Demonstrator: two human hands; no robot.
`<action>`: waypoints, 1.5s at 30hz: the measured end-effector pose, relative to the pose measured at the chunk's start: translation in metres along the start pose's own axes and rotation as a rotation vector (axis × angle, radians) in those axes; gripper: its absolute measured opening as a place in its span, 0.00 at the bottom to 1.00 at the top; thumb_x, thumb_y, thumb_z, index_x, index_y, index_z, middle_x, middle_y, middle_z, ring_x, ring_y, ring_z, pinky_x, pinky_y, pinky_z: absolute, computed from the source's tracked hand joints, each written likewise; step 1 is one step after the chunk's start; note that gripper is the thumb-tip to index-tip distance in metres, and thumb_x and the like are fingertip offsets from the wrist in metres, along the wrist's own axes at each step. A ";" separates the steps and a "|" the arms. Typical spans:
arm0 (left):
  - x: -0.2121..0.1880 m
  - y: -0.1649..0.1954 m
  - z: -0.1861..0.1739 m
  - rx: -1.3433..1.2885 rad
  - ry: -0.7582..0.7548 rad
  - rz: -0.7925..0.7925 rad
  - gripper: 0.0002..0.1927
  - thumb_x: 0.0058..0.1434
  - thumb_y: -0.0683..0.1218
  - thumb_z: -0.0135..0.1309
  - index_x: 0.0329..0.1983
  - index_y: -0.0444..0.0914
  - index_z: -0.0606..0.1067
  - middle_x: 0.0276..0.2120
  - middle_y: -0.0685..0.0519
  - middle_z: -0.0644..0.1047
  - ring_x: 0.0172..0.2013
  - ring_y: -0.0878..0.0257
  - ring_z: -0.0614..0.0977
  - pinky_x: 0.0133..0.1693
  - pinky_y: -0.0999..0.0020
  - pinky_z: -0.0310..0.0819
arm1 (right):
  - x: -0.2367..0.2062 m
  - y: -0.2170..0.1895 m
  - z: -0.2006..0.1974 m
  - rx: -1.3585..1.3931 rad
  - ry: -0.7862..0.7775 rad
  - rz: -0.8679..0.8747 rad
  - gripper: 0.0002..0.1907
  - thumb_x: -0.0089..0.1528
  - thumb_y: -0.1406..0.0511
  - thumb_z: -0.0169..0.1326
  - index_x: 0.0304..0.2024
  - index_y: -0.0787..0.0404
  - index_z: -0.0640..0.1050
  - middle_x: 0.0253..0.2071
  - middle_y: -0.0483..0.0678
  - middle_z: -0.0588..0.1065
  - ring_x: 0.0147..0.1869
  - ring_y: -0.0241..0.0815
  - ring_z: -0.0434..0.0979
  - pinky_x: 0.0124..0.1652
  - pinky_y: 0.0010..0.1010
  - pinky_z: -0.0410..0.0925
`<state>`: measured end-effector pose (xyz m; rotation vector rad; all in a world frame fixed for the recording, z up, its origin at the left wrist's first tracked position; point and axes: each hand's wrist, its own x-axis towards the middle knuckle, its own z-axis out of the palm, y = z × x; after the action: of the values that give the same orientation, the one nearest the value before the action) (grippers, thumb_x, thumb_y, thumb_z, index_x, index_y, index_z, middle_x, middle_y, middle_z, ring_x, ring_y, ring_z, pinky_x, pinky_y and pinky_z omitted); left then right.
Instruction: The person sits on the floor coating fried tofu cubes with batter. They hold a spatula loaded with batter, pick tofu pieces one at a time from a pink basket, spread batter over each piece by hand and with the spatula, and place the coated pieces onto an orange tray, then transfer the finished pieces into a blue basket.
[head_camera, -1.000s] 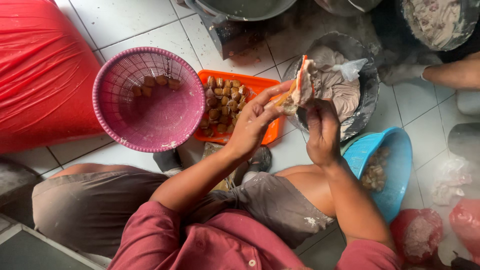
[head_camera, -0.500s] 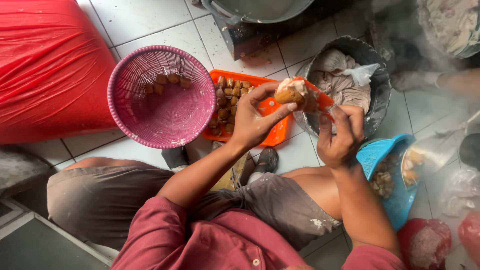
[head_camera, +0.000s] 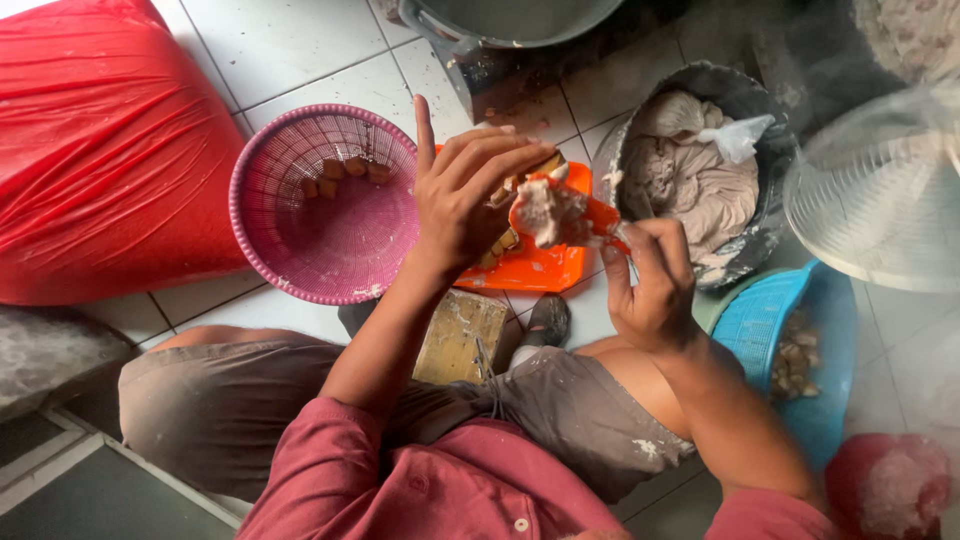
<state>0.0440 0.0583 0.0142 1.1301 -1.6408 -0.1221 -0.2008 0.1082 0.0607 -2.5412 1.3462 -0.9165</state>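
My left hand (head_camera: 468, 195) is raised over the orange tray (head_camera: 535, 268) and grips a brown piece topped with pale paste (head_camera: 545, 208). My right hand (head_camera: 652, 285) is beside it, fingers pinched against the paste on that piece. The tray holds more brown pieces, mostly hidden behind my left hand. A pink plastic basket (head_camera: 322, 205) to the left holds a few brown pieces (head_camera: 343, 175) at its far side. A grey bowl of pale dough-like paste (head_camera: 695, 185) with a crumpled plastic bag in it stands to the right.
A big red plastic sack (head_camera: 105, 140) lies at the left. A blue basket (head_camera: 795, 345) with brown pieces sits by my right knee. A metal pot (head_camera: 510, 20) is at the top, a translucent lid (head_camera: 880, 200) at the right, a wooden block (head_camera: 460, 335) between my legs.
My left hand has turned and lifted the piece, now with paste on it. My right hand has come up to it with fingers on the paste. The view has shifted closer.
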 end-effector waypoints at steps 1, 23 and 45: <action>0.000 0.002 0.002 -0.117 0.005 -0.016 0.18 0.58 0.45 0.69 0.52 0.47 0.81 0.47 0.59 0.81 0.54 0.60 0.81 0.74 0.37 0.36 | 0.001 0.000 -0.003 0.056 -0.036 0.087 0.11 0.73 0.66 0.52 0.51 0.70 0.75 0.43 0.56 0.70 0.43 0.51 0.73 0.43 0.37 0.67; -0.185 -0.107 0.136 -0.244 -1.103 -0.465 0.41 0.43 0.55 0.72 0.62 0.44 0.74 0.65 0.45 0.68 0.64 0.41 0.67 0.56 0.46 0.61 | -0.029 0.037 -0.016 1.193 -0.106 0.901 0.19 0.82 0.57 0.43 0.53 0.68 0.72 0.36 0.45 0.67 0.34 0.30 0.60 0.35 0.21 0.56; -0.212 -0.236 0.036 0.387 -0.063 -1.230 0.21 0.67 0.48 0.54 0.60 0.35 0.69 0.55 0.38 0.74 0.54 0.41 0.76 0.56 0.51 0.69 | -0.020 0.048 -0.020 1.136 -0.256 1.034 0.19 0.75 0.57 0.44 0.49 0.69 0.74 0.32 0.42 0.65 0.28 0.28 0.58 0.29 0.21 0.56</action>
<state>0.1485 0.0654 -0.2873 2.3189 -0.8083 -0.6406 -0.2549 0.0983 0.0496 -0.8889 1.2329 -0.7176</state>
